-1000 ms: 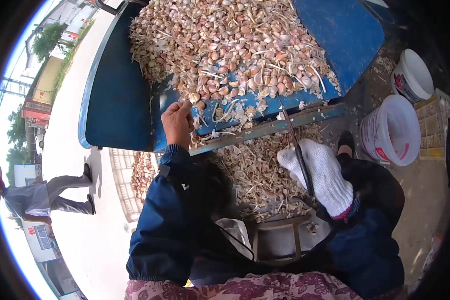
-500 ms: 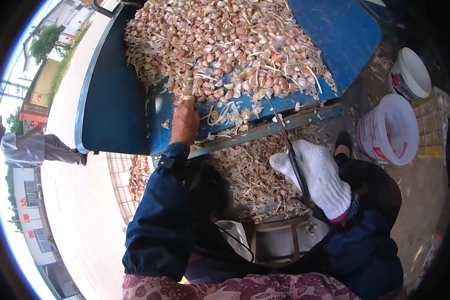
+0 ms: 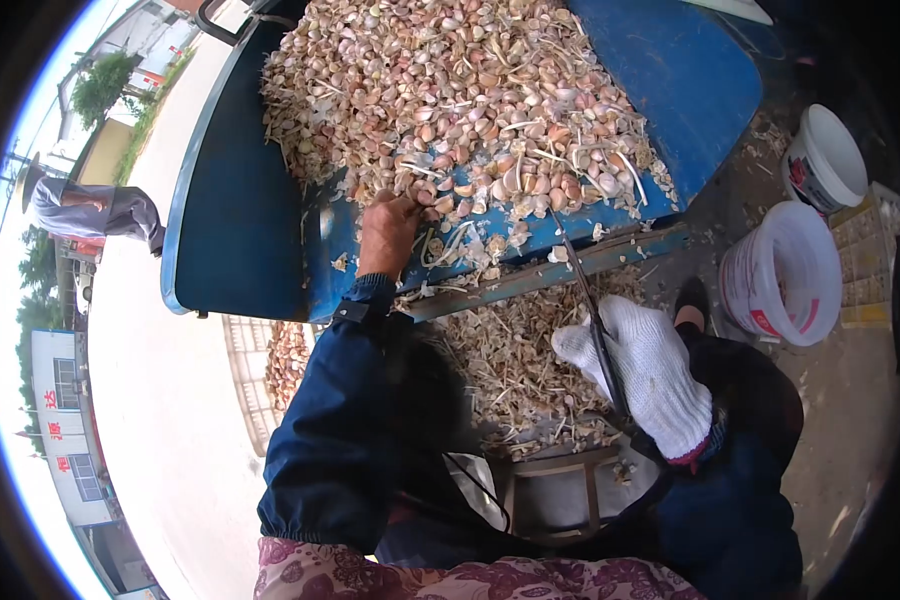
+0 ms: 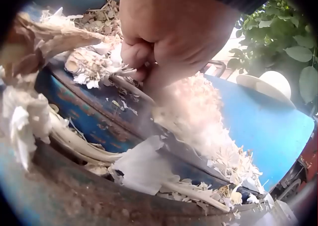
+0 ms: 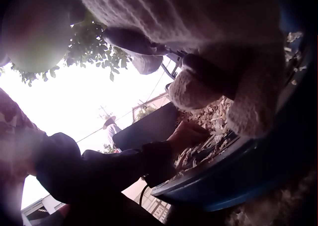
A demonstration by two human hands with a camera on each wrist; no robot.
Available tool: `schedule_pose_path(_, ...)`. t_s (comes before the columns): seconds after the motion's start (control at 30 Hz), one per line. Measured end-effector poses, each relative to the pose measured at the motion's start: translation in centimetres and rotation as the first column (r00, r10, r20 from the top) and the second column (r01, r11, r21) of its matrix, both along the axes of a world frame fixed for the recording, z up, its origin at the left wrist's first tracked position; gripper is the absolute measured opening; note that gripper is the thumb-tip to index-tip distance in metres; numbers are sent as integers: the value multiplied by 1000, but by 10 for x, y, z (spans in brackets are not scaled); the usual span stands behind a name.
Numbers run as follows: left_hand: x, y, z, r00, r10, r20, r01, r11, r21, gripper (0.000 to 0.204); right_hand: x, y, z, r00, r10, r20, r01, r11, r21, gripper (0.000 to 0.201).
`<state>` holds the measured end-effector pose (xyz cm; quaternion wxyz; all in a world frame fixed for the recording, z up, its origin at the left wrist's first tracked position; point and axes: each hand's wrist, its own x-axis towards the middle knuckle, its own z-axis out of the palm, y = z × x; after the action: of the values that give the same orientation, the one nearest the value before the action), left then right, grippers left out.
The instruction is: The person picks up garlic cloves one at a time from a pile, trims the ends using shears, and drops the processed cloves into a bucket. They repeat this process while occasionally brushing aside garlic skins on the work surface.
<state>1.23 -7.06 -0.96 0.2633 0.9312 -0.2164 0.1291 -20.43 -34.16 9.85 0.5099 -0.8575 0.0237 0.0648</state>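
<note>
My bare left hand point(image 3: 388, 232) reaches over the near edge of a heap of garlic cloves point(image 3: 470, 90) on a blue metal tray point(image 3: 660, 70). Its fingers bend down among the cloves; I cannot tell whether they pinch one. In the left wrist view the curled fingers point(image 4: 136, 55) are close over dry stalks and papery skins point(image 4: 144, 164). My right hand point(image 3: 655, 370), in a white knit glove, grips a long, thin, dark tool point(image 3: 598, 335). The tool's tip points at the tray's front edge. Dark handle parts point(image 5: 208, 74) show between gloved fingers in the right wrist view.
Stalks and skins point(image 3: 530, 370) lie heaped below the tray's lip. Two white buckets point(image 3: 738, 270) stand at the right, beside a yellowish crate point(image 3: 865, 250). A pale plastic crate point(image 3: 245, 365) holding cloves sits at the left. A person in a hat point(image 3: 100, 205) is on the road.
My left hand has moved from in front of the heap into its near edge, then slightly right. The gloved hand keeps hold of the tool, nearly in place. The person on the road has moved farther off.
</note>
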Motion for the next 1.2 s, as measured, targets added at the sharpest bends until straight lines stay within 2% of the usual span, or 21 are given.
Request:
schedule_pose_path(0.07, -4, -4, 9, 999, -35, -9, 35, 999, -33, 12, -3, 1, -7, 990, -50, -130, 71, 983, 169, 36)
schedule_pose_path(0.1, 1, 1, -5, 995, -29, 99, 26, 999, 28, 12, -4, -1, -13, 989, -42, -141, 66, 984, 168, 32)
schedule_pose_path(0.13, -4, -5, 3, 992, -95, 78, 101, 991, -83, 15, -4, -2, -18, 987, -36, -155, 61, 985, 161, 29)
schedule_pose_path(0.2, -12, -8, 10, 998, -27, 51, 31, 997, -69, 16, -5, 2, -10, 983, -47, -179, 89, 968, 234, 25)
schedule_pose_path(0.23, -12, -8, 8, 999, -4, 42, 8, 997, -80, 17, 1, 1, -6, 954, 34, -299, 74, 937, 341, 23)
schedule_pose_path(0.33, -21, -13, 17, 997, 69, 40, -65, 994, -90, 18, -4, 6, 6, 953, -9, -304, 117, 933, 340, 25)
schedule_pose_path(0.43, -11, -3, 12, 979, -17, 203, 27, 999, -44, 18, -3, 11, 19, 950, -32, -311, 111, 964, 241, 28)
schedule_pose_path(0.5, -10, 0, 13, 968, 239, -83, -249, 956, -153, 29, -3, 9, 24, 948, -38, -317, 136, 946, 294, 29)
schedule_pose_path(0.53, -13, 0, 16, 968, 238, -77, -247, 957, -153, 29, -3, 9, 26, 942, -42, -333, 162, 925, 343, 31)
schedule_pose_path(0.57, -15, 0, 20, 900, 172, -400, -367, 795, -484, 28, -1, 8, 25, 943, -43, -329, 162, 925, 344, 31)
schedule_pose_path(0.6, -20, -1, 25, 768, -33, -639, -539, 506, -674, 26, 1, 8, 22, 950, -31, -310, 137, 935, 326, 33)
schedule_pose_path(0.67, -33, -4, 40, 734, -259, -628, -542, 336, -771, 19, 2, 8, 16, 978, -13, -210, 66, 967, 247, 37)
schedule_pose_path(0.77, -45, -9, 45, 643, -538, -546, -486, 265, -833, 16, 5, 11, 1, 990, -4, -138, 41, 962, 270, 34)
schedule_pose_path(0.83, -57, -17, 49, 636, -585, -504, -507, 176, -844, 14, 7, 9, -4, 997, 72, -32, -76, 988, -135, 36)
schedule_pose_path(0.87, -57, -18, 47, 585, -647, -489, -546, 132, -827, 14, 9, 12, 3, 995, 84, 54, -77, 990, -120, 41)
schedule_pose_path(0.93, -62, -23, 46, 544, -693, -473, -586, 90, -805, 14, 9, 16, -2, 997, 80, 17, -81, 997, 16, 41)
schedule_pose_path(0.97, -65, -26, 47, 534, -700, -475, -592, 92, -801, 14, 11, 15, -30, 992, 120, 43, -121, 992, 20, 30)
schedule_pose_path(1.07, -74, -36, 47, 505, -739, -447, -577, 96, -811, 11, 15, 14, -40, 989, 148, -13, -149, 983, -111, 28)
schedule_pose_path(1.1, -77, -39, 49, 503, -750, -430, -576, 81, -814, 12, 15, 18, -11, 983, 184, -16, -179, 932, -315, 30)
schedule_pose_path(1.13, -80, -43, 52, 502, -760, -414, -574, 65, -816, 13, 17, 19, -31, 991, 129, 30, -127, 990, -60, 40)
schedule_pose_path(1.2, -89, -51, 59, 499, -768, -402, -578, 51, -815, 17, 15, 22, -3, 981, 186, 53, -143, 885, -443, 54)
